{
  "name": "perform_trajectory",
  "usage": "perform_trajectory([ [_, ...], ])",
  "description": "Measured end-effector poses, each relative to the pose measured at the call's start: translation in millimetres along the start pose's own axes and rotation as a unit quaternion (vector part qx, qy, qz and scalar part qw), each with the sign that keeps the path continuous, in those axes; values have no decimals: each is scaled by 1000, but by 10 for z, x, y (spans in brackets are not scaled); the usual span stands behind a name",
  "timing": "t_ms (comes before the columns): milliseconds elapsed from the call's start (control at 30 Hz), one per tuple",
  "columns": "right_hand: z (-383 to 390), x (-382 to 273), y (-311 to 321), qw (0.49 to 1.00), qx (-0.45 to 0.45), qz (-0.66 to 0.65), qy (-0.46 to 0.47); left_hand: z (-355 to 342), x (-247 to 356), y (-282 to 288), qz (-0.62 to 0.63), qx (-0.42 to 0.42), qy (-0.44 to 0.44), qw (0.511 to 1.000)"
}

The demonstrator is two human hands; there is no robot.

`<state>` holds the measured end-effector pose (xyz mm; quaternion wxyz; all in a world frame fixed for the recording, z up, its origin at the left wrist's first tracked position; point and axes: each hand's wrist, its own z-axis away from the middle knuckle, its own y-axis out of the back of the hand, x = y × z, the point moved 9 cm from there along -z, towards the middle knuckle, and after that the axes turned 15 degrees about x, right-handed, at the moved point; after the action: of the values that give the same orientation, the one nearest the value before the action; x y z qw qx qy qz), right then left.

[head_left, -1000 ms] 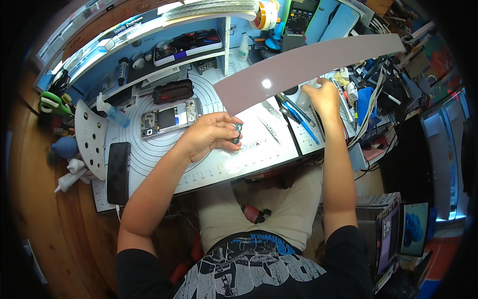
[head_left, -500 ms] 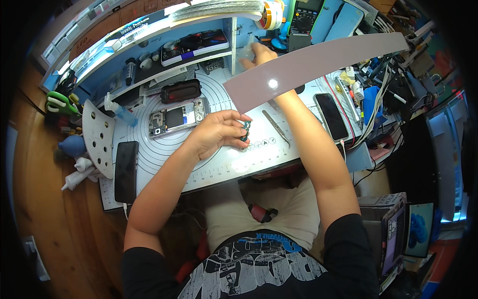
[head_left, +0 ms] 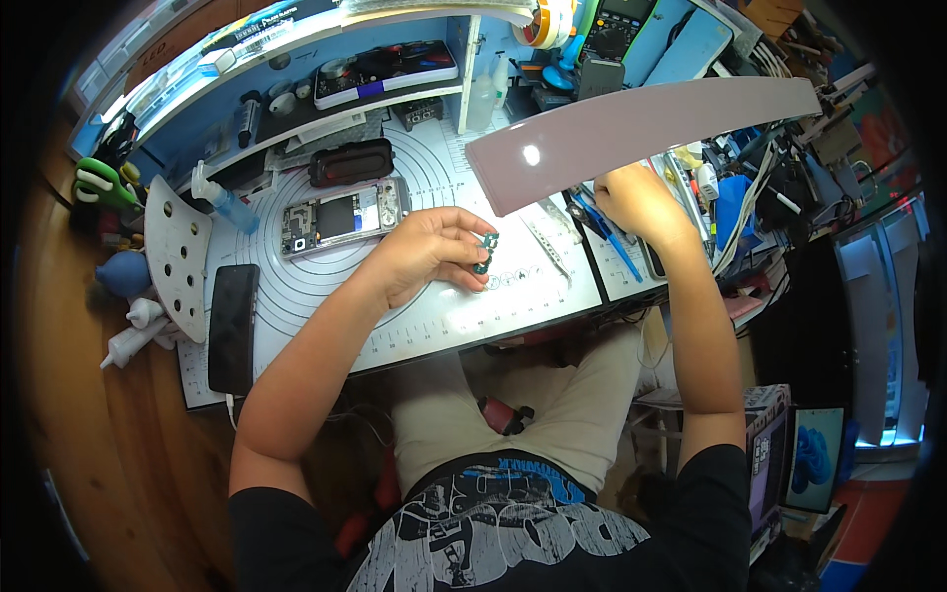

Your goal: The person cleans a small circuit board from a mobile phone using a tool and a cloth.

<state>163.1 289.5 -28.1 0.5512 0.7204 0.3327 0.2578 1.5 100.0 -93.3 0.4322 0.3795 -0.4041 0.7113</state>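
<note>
My left hand is closed, pinching a small green circuit board upright above the white mat. My right hand is at the right side of the bench, fingers curled downward beside blue-handled tools; what is in its fingers, if anything, cannot be made out. Metal tweezers lie on the mat between my hands. Left of my left hand rests an opened phone with its inner parts showing. Behind it sits a dark red-black oblong case.
A pinkish lamp panel hangs over the bench's right half. A black phone with a cable lies at the left edge, near a spray bottle and a white plate with holes. Cables and tools crowd the right.
My right hand has left the clear bottle by the shelf and come right and nearer, to the blue-handled tools. My left hand keeps the circuit board. The view has shifted slightly.
</note>
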Motion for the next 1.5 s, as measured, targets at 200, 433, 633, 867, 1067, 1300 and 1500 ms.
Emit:
perform_trajectory([
  [200, 108, 84, -2, 998, 52, 5, -30, 15, 29, -27, -7, -9, -1, 1000],
  [433, 325, 110, 272, 974, 167, -142, -52, -13, 16, -30, 2, -19, -5, 1000],
  [633, 840, -223, 129, 597, 149, -769, -173, -37, -43, -6, 8, -16, 7, 1000],
  [867, 1102, -583, -24, 549, 239, -776, -199, -13, -69, 43, 2, -2, 19, 1000],
  [1067, 1183, -965, 206, 820, 202, -530, -74, -2, -75, 15, -14, -6, 14, 1000],
  [1300, 1092, -897, 48, 602, 220, -751, -160, 6, -36, -24, -30, 7, -10, 999],
  [1500, 1107, -923, 82, 599, 270, -749, -91, 72, 13, -44, -29, 7, -11, 999],
])
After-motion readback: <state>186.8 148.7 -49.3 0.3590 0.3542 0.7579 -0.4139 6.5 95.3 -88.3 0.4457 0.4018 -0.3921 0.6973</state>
